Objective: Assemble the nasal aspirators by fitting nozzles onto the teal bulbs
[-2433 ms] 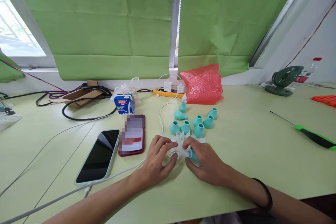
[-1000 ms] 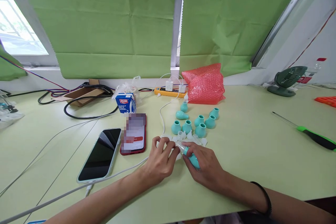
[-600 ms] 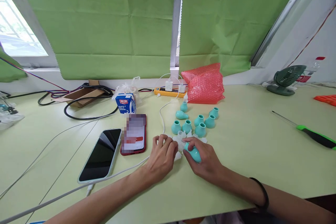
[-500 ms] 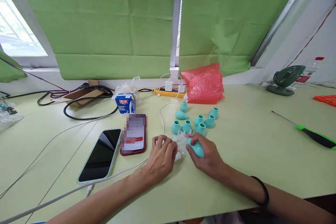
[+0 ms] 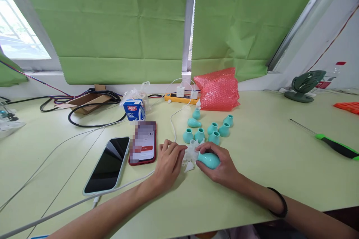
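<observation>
My right hand (image 5: 221, 161) is closed around a glossy teal bulb (image 5: 209, 160), tilted sideways with its narrow neck to the left. Left of it, my left hand (image 5: 169, 162) has bent fingers pressed together at the edge of a heap of translucent white plastic pieces (image 5: 192, 149); its fingertips are partly hidden, so what they hold cannot be made out. One loose white piece (image 5: 189, 167) lies between the hands. Behind them several teal bulbs (image 5: 199, 134) stand with open necks up. Another teal bulb (image 5: 194, 122) lies on its side, and one (image 5: 196, 113) carries a white tip.
Two phones (image 5: 108, 166) (image 5: 143, 143) lie left of my hands, with a white cable (image 5: 126, 185) under my left forearm. A milk drink carton (image 5: 134, 110), an orange power strip (image 5: 181, 99) and red bubble wrap (image 5: 217, 91) are behind. A screwdriver (image 5: 335, 145) and a fan (image 5: 304, 86) are right.
My left hand has shifted slightly left, uncovering more of the white pieces. The teal bulb in my right hand has turned, showing more of its side.
</observation>
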`<state>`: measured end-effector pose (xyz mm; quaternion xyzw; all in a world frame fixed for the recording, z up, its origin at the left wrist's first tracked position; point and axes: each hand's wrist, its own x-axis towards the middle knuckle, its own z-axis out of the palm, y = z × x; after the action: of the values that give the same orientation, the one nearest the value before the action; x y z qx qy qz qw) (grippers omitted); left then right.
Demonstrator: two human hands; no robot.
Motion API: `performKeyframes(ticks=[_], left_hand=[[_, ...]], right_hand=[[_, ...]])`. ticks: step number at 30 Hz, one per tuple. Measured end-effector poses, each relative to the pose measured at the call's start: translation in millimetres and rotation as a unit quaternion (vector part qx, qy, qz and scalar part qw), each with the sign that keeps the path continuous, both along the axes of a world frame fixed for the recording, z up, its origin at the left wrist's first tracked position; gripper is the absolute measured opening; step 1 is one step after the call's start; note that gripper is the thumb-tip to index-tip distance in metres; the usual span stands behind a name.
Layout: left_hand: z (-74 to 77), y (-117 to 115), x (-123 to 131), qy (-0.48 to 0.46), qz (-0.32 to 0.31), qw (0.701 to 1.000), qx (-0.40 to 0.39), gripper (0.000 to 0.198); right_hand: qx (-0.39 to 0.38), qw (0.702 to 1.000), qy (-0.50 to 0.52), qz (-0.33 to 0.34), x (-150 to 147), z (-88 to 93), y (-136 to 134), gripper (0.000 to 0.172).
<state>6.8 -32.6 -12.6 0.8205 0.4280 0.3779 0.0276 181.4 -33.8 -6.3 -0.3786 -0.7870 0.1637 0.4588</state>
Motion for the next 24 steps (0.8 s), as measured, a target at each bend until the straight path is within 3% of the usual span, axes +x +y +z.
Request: performKeyframes(ticks=[3, 6, 11, 14, 18, 20, 24], left_hand=[[6.8, -7, -2, -0.046, -0.050, 0.997, -0.024, 0.022], [8.9, -14, 0, -0.005, -0.095, 0.995, -0.005, 0.020], [3.9, -13, 4, 0.044, -0.087, 0.993, 0.074, 0.020], [0.9, -10, 4, 0.057, -0.100, 0.990, 0.080, 0.027], [2.9, -11, 5, 0.026, -0.159, 0.987, 0.028, 0.034], [5.6, -13, 5, -0.001, -0.182, 0.983, 0.010, 0.035], [8.9, -15, 6, -0.030, -0.214, 0.976, -0.011, 0.033]], right_hand=[[-0.006, 0.999, -0.009, 0.042, -1, 0.6, -4, 0.020], [-0.008, 0.998, -0.005, 0.060, -4, 2.6, -10, 0.019], [-0.083, 0.993, -0.020, 0.087, -5, 7.6, -15, 0.019], [-0.087, 0.993, -0.054, 0.065, -3, 6.4, -15, 0.015], [-0.085, 0.995, -0.031, 0.050, 0, 3.1, -13, 0.021], [-0.153, 0.983, -0.001, 0.100, 1, 3.7, -11, 0.021], [-0.330, 0.919, 0.067, 0.207, 1, 6.3, -7, 0.017]])
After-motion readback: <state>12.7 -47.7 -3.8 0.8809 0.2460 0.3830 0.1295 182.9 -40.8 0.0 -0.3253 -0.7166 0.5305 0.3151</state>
